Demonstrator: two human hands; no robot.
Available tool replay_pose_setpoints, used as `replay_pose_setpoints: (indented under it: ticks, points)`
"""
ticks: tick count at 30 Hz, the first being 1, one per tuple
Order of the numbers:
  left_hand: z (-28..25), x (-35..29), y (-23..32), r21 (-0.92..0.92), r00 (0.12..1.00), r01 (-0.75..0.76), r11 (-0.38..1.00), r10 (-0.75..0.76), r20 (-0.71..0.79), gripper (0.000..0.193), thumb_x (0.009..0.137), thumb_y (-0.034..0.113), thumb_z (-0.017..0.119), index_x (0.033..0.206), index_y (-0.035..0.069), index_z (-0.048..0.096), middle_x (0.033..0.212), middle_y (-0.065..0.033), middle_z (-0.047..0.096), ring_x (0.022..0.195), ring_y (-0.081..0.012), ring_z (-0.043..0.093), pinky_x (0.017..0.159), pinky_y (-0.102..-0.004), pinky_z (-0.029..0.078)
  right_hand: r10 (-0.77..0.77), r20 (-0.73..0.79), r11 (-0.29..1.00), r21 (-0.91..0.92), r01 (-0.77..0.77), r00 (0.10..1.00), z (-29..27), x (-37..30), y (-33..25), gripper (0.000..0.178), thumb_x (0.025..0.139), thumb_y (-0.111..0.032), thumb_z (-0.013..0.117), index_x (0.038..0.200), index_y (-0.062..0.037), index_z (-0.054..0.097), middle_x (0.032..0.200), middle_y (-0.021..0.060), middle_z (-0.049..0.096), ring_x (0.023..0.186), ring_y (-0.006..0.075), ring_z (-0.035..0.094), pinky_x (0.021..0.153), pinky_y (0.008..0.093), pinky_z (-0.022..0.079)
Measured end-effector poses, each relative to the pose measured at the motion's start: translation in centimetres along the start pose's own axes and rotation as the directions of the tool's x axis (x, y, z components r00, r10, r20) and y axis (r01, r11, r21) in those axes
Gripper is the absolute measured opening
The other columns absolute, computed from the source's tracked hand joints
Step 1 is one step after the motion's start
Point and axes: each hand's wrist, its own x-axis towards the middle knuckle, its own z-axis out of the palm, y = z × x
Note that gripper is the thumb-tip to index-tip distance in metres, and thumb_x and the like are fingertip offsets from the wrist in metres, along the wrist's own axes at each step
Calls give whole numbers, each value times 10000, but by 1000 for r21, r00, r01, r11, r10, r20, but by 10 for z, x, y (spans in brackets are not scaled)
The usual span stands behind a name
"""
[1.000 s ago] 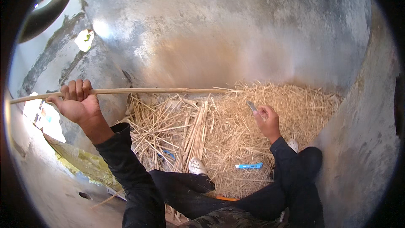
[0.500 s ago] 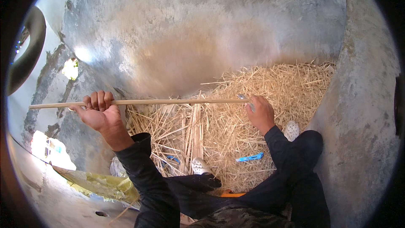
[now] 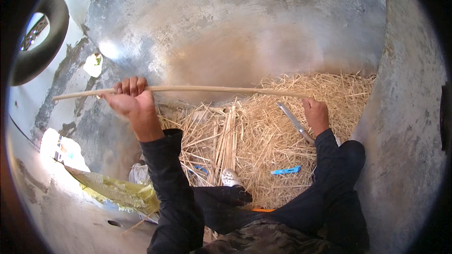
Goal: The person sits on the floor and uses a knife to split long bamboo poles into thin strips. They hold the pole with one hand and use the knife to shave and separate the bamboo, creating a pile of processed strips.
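Observation:
A long, pale bamboo strip [image 3: 202, 88] spans the space in front of me, bowing slightly upward in the middle. My left hand [image 3: 132, 101] is wrapped round it near its left end, palm up, with the fingers curled over the top. The right end is pinched in my right hand [image 3: 315, 113], whose fingertips are partly hidden. Just left of my right wrist is a knife [image 3: 296, 124] with a grey blade and wooden handle, over the shavings. A blue utility knife [image 3: 286, 170] lies on the shavings below it.
Wood shavings [image 3: 339, 89] cover the floor, with longer split strips [image 3: 228, 136] at the middle left. A rough concrete wall [image 3: 235, 23] rises ahead. A black tyre tube [image 3: 56, 33] hangs at the upper left. Yellowish torn sheeting [image 3: 117, 190] lies by my left arm.
Both hands have moved up and to the right with the bamboo strip, which now bends more. The knife, mostly hidden by my right hand before, now shows whole, apart from the fingers.

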Motion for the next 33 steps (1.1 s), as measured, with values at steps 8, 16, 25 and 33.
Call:
replay_pose_setpoints:
  ticks: [8,16,25,33]
  points:
    - [16,2,-11,14,993,-38,999,40,-110,616,893,712,183,667,144,264,528,32,176,448,-114,150,429,-271,160,148,-34,983,-102,-150,988,11,9,36,313,899,-267,525,828,5,663,727,236,615,682,394,618,599,472,475]
    - [25,25,21,284,990,-87,955,51,133,562,929,641,311,639,159,308,546,62,213,460,-102,212,429,-258,180,347,60,900,-301,-314,936,48,-11,51,561,870,-492,540,1037,35,638,855,257,648,812,388,639,738,473,490]
    - [6,-31,-56,627,525,556,546,-815,244,474,975,522,354,667,162,348,582,84,232,467,-40,207,413,-200,199,186,390,978,16,-209,902,-8,-26,-36,584,798,-575,610,920,-7,668,693,139,636,633,289,622,568,389,468]
    - [-1,-77,-106,644,212,672,366,-928,306,392,1004,428,350,791,112,438,587,74,303,475,-37,264,417,-183,245,10,421,882,424,-207,907,14,-35,-26,377,836,-390,674,743,-25,667,536,-1,479,499,84,427,469,273,356]
